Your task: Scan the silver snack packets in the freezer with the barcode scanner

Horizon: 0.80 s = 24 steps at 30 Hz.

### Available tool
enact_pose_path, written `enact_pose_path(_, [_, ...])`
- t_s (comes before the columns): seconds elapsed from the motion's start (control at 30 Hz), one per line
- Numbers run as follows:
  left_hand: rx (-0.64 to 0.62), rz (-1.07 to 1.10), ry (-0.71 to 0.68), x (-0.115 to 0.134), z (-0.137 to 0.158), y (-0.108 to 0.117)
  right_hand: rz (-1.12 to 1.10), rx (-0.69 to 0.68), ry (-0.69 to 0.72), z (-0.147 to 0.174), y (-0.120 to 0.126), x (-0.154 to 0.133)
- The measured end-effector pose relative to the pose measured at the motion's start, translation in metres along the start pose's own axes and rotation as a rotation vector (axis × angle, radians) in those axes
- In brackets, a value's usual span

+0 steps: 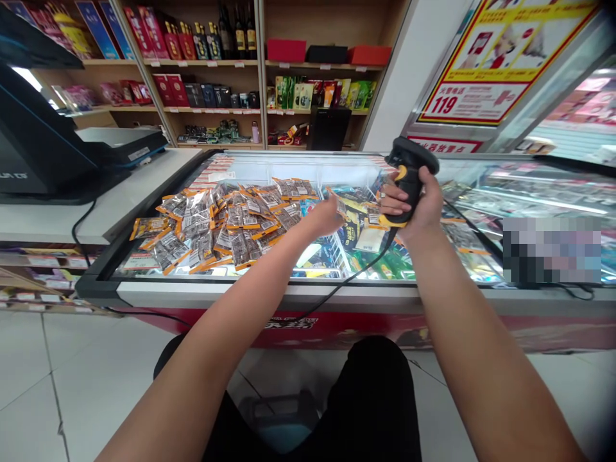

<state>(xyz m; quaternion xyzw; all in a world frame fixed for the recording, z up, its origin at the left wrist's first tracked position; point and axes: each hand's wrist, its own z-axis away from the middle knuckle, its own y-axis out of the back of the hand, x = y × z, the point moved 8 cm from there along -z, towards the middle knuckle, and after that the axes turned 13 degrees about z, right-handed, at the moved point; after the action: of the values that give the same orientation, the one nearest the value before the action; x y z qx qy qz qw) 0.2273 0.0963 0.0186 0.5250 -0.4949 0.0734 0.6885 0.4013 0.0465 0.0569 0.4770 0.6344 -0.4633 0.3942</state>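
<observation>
My right hand (pixel 426 202) is wrapped round the grip of a black and yellow barcode scanner (pixel 414 154), held up over the glass-topped freezer (pixel 158 290). Its cable hangs down in front of the freezer. Left of it, my left hand (pixel 325 217) is closed in a pinch above the glass; an orange-edged snack packet (pixel 341 204) shows at its fingers, mostly hidden. Beside that hand lies a loose heap of snack packets (pixel 240 218) with orange ends and printed barcodes. More packets (pixel 464 236) of this kind lie on the glass beyond my right wrist.
A black checkout machine (pixel 33 141) stands on the white counter (pixel 139 173) at left. Behind the freezer are shelves (pixel 212 63) with bottles and boxes. A blurred-out object (pixel 551 250) lies on the glass at right. A stool (pixel 283 423) shows between my legs.
</observation>
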Motion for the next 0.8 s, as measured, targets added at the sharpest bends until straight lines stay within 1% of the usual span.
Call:
enact_pose_path(0.1, [0.082,-0.283,-0.032,0.014,0.014,-0.007,-0.035,-0.002,0.009,0.002,0.009,-0.002])
enact_pose_path(0.17, [0.082,-0.372,-0.038,0.016,0.018,-0.013,-0.040,-0.045,0.016,0.002,0.008,-0.002])
enact_pose_path(0.27, [-0.039,-0.402,-0.137,0.021,0.016,-0.034,-0.046,-0.082,0.023,0.002,0.005,-0.003])
enact_pose_path(0.37, [-0.162,-0.366,-0.271,0.035,0.014,-0.060,-0.072,-0.068,0.018,0.002,0.002,-0.004])
enact_pose_path(0.43, [-0.186,-0.333,-0.320,0.045,0.014,-0.067,-0.078,-0.054,0.017,0.003,0.000,-0.005])
enact_pose_path(0.47, [-0.161,-0.328,-0.319,0.048,0.015,-0.063,-0.077,-0.044,0.015,0.003,-0.001,-0.006])
enact_pose_path(0.5, [-0.104,-0.337,-0.289,0.049,0.016,-0.054,-0.075,-0.034,0.011,0.004,-0.002,-0.006])
enact_pose_path(0.53, [-0.026,-0.358,-0.226,0.046,0.018,-0.040,-0.072,-0.024,0.007,0.004,-0.002,-0.006])
enact_pose_path(0.6, [0.163,-0.424,-0.004,0.030,0.027,0.001,-0.059,-0.002,-0.002,0.004,-0.003,-0.006])
enact_pose_path(0.67, [0.268,-0.458,0.225,0.007,0.041,0.041,-0.034,0.022,-0.015,0.004,-0.003,-0.005])
enact_pose_path(0.7, [0.312,-0.453,0.300,-0.002,0.048,0.059,-0.027,0.033,-0.023,0.004,-0.003,-0.005])
enact_pose_path(0.73, [0.306,-0.448,0.353,-0.010,0.053,0.070,-0.027,0.045,-0.027,0.004,-0.004,-0.004])
enact_pose_path(0.8, [0.251,-0.469,0.389,-0.021,0.059,0.083,-0.038,0.057,-0.033,0.005,-0.004,-0.004])
